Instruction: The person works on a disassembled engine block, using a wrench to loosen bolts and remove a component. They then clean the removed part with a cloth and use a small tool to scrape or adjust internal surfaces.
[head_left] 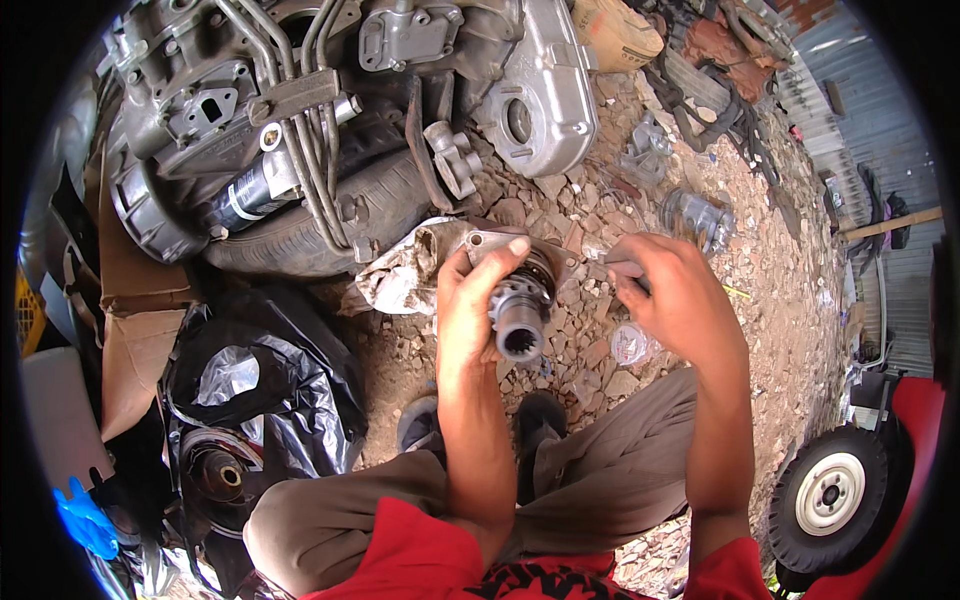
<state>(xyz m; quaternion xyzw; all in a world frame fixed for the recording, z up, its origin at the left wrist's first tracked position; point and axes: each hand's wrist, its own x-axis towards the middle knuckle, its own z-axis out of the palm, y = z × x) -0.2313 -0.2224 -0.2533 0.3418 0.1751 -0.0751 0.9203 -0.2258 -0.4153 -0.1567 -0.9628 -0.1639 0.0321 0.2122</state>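
My left hand (466, 310) is wrapped round a metal gear shaft (520, 318), its thumb pressed along the top. The shaft's near end is hollow with splines inside, and gear teeth ring its middle. Beyond the teeth a flat flange with a bolt hole shows, partly behind my fingers. My right hand (668, 290) is apart from the shaft, off to its right, with fingers curled and the thumb drawn in. What those fingers hold, if anything, I cannot make out. A stained whitish rag (405, 270) lies just left of and beyond my left hand.
A large engine (290, 110) fills the far left, above a tyre (300, 235). Black plastic bags (310, 370) and cardboard (140, 350) lie at left. Rubble (620, 215) covers the ground, with clear plastic containers (697, 220) on it. A wheel (830, 495) stands at right.
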